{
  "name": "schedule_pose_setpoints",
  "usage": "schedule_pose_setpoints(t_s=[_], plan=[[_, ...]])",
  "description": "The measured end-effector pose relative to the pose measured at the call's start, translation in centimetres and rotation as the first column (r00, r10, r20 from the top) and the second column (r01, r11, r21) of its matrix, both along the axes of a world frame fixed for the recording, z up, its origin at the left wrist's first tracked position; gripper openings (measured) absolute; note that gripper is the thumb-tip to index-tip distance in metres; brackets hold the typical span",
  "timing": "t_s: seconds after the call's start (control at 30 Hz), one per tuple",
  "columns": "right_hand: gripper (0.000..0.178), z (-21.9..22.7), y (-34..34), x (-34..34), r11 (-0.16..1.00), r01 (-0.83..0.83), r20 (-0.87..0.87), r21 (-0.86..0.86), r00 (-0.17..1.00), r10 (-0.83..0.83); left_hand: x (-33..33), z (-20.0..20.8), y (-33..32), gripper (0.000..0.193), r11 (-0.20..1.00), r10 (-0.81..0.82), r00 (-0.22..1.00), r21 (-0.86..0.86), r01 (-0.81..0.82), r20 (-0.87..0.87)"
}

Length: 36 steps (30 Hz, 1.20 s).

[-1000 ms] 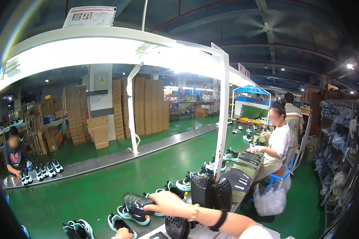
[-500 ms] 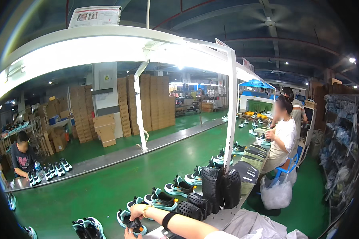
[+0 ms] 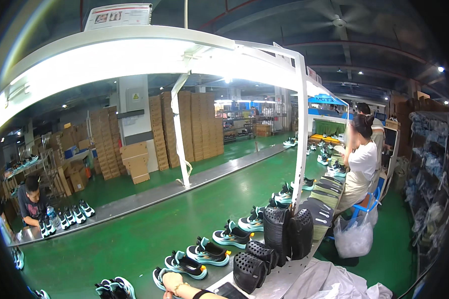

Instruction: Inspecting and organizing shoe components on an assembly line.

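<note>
At the bottom edge, my right hand (image 3: 172, 282), with a gold bracelet at the wrist, is closed over a black and mint sneaker (image 3: 157, 275). Most of that shoe and my fingertips are hidden behind the hand or cut off by the frame. My left hand is not in view. Beyond my right hand, a row of similar sneakers (image 3: 208, 252) runs along the near edge of the green conveyor belt (image 3: 149, 231). Right of them stand black perforated clog-like pieces (image 3: 249, 271), some in tall stacks (image 3: 277, 234).
Another pair of sneakers (image 3: 115, 289) sits at the lower left. Stacked insoles (image 3: 317, 210) lie farther along the bench. A white post (image 3: 300, 124) rises beside the black stacks. Grey cloth (image 3: 329, 281) covers the lower right. A seated co-worker (image 3: 361, 159) is at the right, another person (image 3: 31, 202) far left.
The view has shifted, so the belt and shoes sit differently in it. My right hand and forearm are lower in the picture, still at the sneaker. My left hand has dropped out of view.
</note>
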State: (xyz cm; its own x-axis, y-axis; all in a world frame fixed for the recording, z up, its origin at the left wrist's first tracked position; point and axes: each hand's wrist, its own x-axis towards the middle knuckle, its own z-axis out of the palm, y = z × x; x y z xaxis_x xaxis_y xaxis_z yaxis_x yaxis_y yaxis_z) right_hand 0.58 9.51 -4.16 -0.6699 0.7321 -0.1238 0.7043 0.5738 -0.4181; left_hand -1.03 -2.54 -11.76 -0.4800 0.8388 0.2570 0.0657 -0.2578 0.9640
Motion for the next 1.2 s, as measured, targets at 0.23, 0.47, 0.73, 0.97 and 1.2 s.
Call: schedule_pose_setpoints(t_s=[0.23, 0.47, 0.73, 0.97, 1.2], plan=[[0.021, -2.2, 2.4, 0.9, 0.996, -0.037, 0.03, -0.085, 0.999, 0.039, 6.2, 12.6, -2.7, 0.032, 0.922, 0.142, 0.822, -0.23, -0.313, -0.552], [0.035, 6.1, -6.3, 15.1, 0.959, -0.147, -0.692, 0.242, 0.667, 0.276, 3.2, 10.3, -1.6, 0.032, 0.839, 0.428, 0.461, 0.151, -0.523, -0.778], [0.034, 16.8, -1.4, 39.4, 0.227, 0.867, -0.844, 0.444, 0.49, -0.221, 4.5, 11.0, 5.6, 0.057, 0.973, -0.068, 0.52, -0.172, -0.154, -0.851], [0.052, 12.2, 1.9, 40.5, 0.264, 0.856, -0.648, 0.445, 0.511, -0.565, 2.8, 10.6, 9.9, 0.047, 0.779, -0.463, 0.4, -0.578, -0.243, -0.791], [0.053, 11.8, 3.4, 38.8, 0.084, 0.877, -0.695, 0.473, 0.43, -0.577, 2.0, 9.9, 9.2, 0.06, 0.621, -0.643, 0.272, -0.696, -0.361, -0.715]])
